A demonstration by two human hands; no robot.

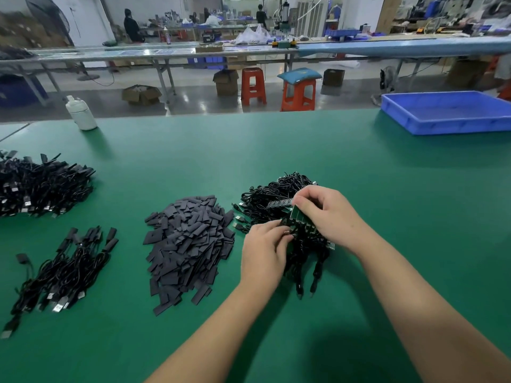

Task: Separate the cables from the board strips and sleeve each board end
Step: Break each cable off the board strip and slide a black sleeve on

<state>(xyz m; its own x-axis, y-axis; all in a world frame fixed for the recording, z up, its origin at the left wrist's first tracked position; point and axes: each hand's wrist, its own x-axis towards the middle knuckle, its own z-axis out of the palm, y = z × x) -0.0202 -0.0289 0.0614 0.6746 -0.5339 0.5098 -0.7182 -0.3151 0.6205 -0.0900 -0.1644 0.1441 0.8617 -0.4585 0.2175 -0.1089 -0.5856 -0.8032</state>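
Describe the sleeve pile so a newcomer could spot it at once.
On the green table, look just left of the two hands, left hand and right hand, working on a board strip. The sleeve pile sits mid-table there. Unlike the tangled black cable heaps around it, it is a mound of short, flat, matte dark grey rectangular pieces with no wires or plugs.

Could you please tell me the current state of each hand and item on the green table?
left hand: gripping the board strip
right hand: pinching the board strip
board strip: held above the cable pile, cables attached
sleeves: loose heap
blue tray: nothing visible inside
white bottle: upright
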